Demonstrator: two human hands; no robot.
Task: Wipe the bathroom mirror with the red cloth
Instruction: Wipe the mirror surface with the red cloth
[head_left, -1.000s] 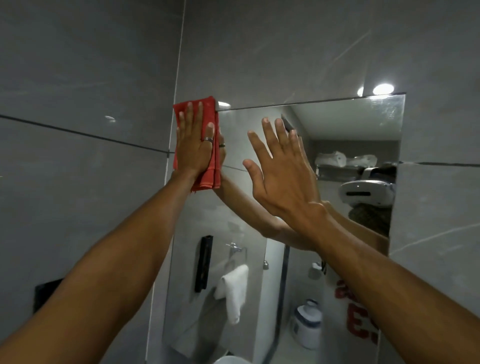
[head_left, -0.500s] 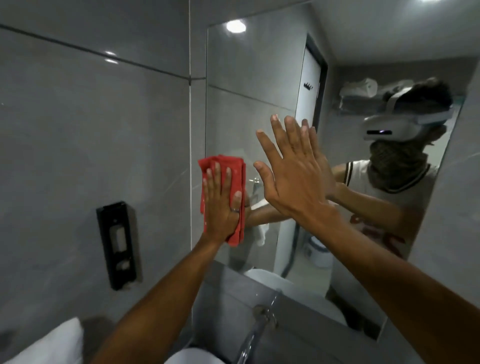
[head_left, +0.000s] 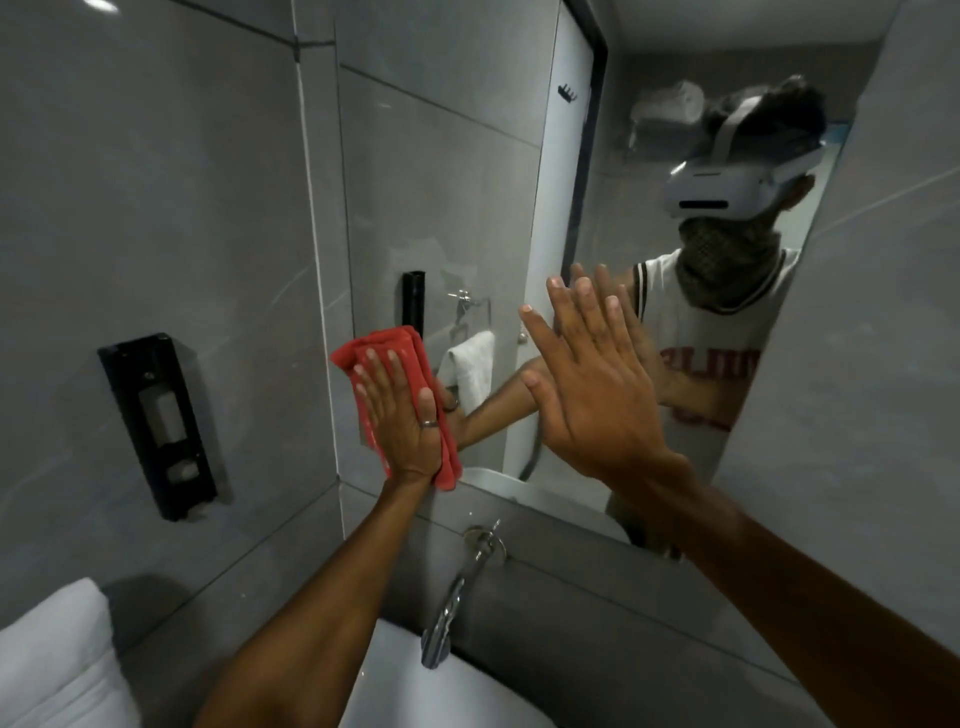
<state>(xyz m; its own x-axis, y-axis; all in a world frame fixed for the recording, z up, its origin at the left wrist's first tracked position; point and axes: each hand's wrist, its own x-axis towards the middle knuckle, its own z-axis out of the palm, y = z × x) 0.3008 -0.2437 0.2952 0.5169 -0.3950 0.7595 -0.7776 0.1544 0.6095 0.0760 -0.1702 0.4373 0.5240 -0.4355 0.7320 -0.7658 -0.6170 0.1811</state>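
The bathroom mirror (head_left: 447, 171) hangs on the grey tiled wall above the sink. My left hand (head_left: 402, 418) lies flat on a folded red cloth (head_left: 387, 345) and presses it against the mirror's lower left corner, near the bottom edge. A ring shows on one finger of that hand. My right hand (head_left: 587, 384) is spread with its palm flat on the glass, to the right of the cloth. Both arms and a person wearing a white headset are reflected in the mirror.
A chrome tap (head_left: 457, 592) juts out of the wall below the mirror over a white sink (head_left: 395, 691). A black wall-mounted holder (head_left: 158, 423) is fixed on the left wall. A white towel (head_left: 49, 660) lies at the bottom left.
My left hand has slid the red cloth down the mirror's left side, from the top corner to the bottom edge. My right hand stays on the glass. The view has tilted downward.
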